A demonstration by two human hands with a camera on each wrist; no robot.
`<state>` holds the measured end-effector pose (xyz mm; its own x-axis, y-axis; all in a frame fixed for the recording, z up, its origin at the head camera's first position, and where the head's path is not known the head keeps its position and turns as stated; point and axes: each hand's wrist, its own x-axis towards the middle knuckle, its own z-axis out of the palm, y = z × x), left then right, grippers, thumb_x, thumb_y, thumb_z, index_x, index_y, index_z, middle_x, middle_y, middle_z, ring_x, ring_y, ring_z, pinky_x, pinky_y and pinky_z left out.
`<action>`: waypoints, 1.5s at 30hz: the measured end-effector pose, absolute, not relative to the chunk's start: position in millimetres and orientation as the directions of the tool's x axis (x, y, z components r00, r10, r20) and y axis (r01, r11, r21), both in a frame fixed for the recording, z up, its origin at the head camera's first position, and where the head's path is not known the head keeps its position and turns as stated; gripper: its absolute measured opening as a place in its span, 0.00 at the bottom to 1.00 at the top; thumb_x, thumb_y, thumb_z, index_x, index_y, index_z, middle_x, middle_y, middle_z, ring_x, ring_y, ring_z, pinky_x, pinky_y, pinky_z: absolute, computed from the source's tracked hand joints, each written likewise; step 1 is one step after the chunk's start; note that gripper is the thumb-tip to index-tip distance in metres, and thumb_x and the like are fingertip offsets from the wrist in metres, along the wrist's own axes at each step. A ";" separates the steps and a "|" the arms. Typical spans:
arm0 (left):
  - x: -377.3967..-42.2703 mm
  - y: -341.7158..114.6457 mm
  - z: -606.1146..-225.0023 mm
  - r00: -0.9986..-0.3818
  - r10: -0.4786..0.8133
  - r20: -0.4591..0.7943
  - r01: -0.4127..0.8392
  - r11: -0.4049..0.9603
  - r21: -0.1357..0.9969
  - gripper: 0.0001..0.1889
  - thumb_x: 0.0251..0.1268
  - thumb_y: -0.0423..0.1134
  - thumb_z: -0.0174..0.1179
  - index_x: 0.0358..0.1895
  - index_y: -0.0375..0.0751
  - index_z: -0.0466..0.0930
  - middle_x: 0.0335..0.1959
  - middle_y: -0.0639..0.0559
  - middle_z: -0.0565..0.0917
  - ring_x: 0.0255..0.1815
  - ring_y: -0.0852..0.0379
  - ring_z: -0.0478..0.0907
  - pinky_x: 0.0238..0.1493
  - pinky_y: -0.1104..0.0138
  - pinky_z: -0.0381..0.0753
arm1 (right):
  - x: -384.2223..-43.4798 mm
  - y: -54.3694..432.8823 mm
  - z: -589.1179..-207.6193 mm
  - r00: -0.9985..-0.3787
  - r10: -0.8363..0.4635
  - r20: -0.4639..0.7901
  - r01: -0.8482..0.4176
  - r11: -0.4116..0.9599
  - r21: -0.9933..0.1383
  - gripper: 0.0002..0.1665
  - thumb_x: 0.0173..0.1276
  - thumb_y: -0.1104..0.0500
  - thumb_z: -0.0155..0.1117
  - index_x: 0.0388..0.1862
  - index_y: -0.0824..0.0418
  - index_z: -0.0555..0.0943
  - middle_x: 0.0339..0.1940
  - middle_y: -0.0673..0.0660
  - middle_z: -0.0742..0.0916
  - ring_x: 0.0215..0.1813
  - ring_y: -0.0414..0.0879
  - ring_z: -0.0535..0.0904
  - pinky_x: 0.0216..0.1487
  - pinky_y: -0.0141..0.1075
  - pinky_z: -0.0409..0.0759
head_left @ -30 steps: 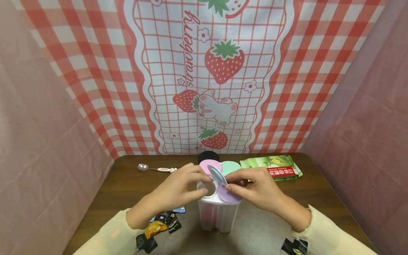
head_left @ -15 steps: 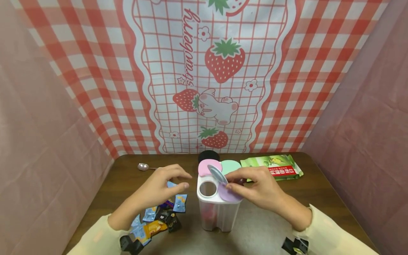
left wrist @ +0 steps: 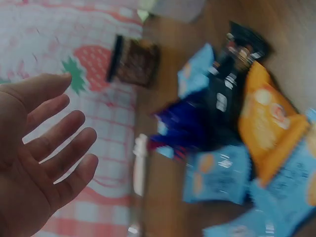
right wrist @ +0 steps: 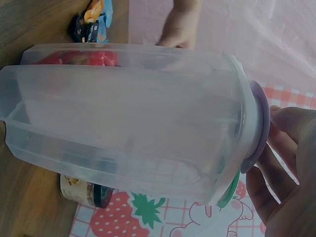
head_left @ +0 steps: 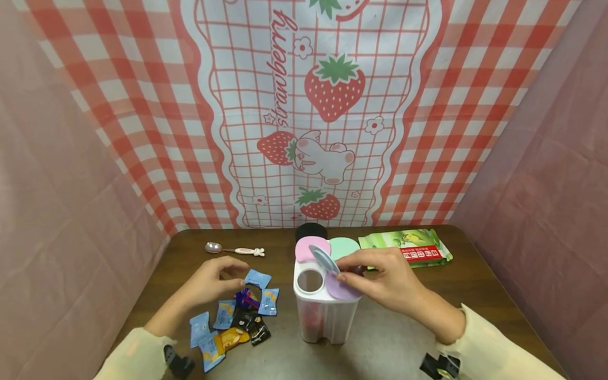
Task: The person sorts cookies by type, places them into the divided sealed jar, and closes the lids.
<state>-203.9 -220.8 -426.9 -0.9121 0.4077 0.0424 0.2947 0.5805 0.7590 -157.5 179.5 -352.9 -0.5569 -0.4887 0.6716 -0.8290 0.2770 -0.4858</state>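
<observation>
A clear storage container [head_left: 328,322] with a white top stands upright mid-table. Its front-left round hole [head_left: 310,281] is uncovered, and something red [right wrist: 79,58] lies inside the compartment below. My right hand [head_left: 387,277] pinches the raised grey-blue lid [head_left: 324,259] at its lower edge, over the flat purple lid [head_left: 343,287]. The pink lid [head_left: 312,248] and mint lid [head_left: 344,248] lie flat behind. My left hand [head_left: 211,282], fingers loosely bent and holding nothing, is beside small wrapped snacks: blue packets [head_left: 224,314], black packets [head_left: 252,324], an orange one [head_left: 231,339] and a purple one [head_left: 247,300].
A spoon [head_left: 237,250] with a pale handle lies at the back left. Behind the container stands a jar with a black lid [head_left: 311,231]. A green packet [head_left: 413,247] lies at the back right. Cloth walls rise behind and on both sides.
My left hand has moved left and down, away from the container's uncovered hole to the snack packets. My right hand keeps its hold on the raised lid.
</observation>
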 end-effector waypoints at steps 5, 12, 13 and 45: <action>-210.4 -235.8 -455.6 -0.911 0.411 0.004 0.259 0.565 0.783 0.24 0.63 0.39 0.72 0.61 0.35 0.81 0.57 0.36 0.84 0.54 0.40 0.81 0.49 0.57 0.83 | -156.9 179.3 -353.1 -0.562 -0.485 0.669 -0.825 0.282 -0.489 0.15 0.58 0.67 0.80 0.42 0.54 0.91 0.36 0.46 0.92 0.34 0.36 0.86 0.34 0.25 0.84; -212.1 -244.8 -483.3 -0.898 0.440 -0.014 0.263 0.561 0.784 0.30 0.62 0.43 0.74 0.64 0.30 0.78 0.59 0.34 0.82 0.55 0.37 0.80 0.49 0.55 0.83 | -156.1 178.1 -353.2 -0.570 -0.485 0.663 -0.820 0.287 -0.495 0.14 0.58 0.66 0.80 0.43 0.53 0.91 0.35 0.45 0.91 0.34 0.35 0.86 0.33 0.25 0.83; -212.2 -244.5 -485.5 -0.895 0.446 -0.018 0.262 0.559 0.787 0.31 0.62 0.43 0.74 0.64 0.30 0.77 0.59 0.33 0.82 0.55 0.37 0.80 0.48 0.56 0.83 | -156.1 178.0 -353.0 -0.569 -0.485 0.664 -0.821 0.286 -0.494 0.14 0.58 0.67 0.80 0.42 0.53 0.91 0.35 0.45 0.92 0.34 0.35 0.86 0.33 0.25 0.83; -209.8 -232.9 -496.0 -0.917 0.396 -0.051 0.266 0.702 0.661 0.24 0.56 0.42 0.77 0.54 0.34 0.84 0.42 0.48 0.88 0.41 0.54 0.82 0.43 0.61 0.81 | -155.4 177.3 -352.1 -0.560 -0.495 0.665 -0.827 0.277 -0.490 0.13 0.60 0.66 0.79 0.42 0.54 0.90 0.35 0.46 0.92 0.33 0.35 0.85 0.33 0.25 0.83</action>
